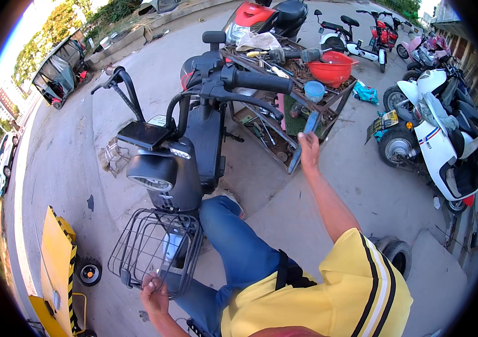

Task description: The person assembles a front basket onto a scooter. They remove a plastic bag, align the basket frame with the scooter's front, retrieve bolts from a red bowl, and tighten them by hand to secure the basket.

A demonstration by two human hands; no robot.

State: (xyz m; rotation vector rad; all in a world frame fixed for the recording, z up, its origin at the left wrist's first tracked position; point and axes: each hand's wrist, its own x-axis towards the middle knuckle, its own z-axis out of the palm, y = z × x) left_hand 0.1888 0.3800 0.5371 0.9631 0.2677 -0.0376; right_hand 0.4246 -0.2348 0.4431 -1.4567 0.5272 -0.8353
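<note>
Head camera: left of 2 side-by-side fisheyes, worn on the head
Facing: down, and forward past the wearer
Nearest: yellow fabric shirt with black-and-white sleeve stripes (312, 297), at 5 o'clock
Well apart: white-bodied scooter with a red-and-blue stripe (432, 150), at 3 o'clock

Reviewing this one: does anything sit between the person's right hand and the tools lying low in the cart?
Yes. In this view, a blue strip at the near side of the cart lies between the right hand and those tools. Whether the hand touches it is unclear.
</note>
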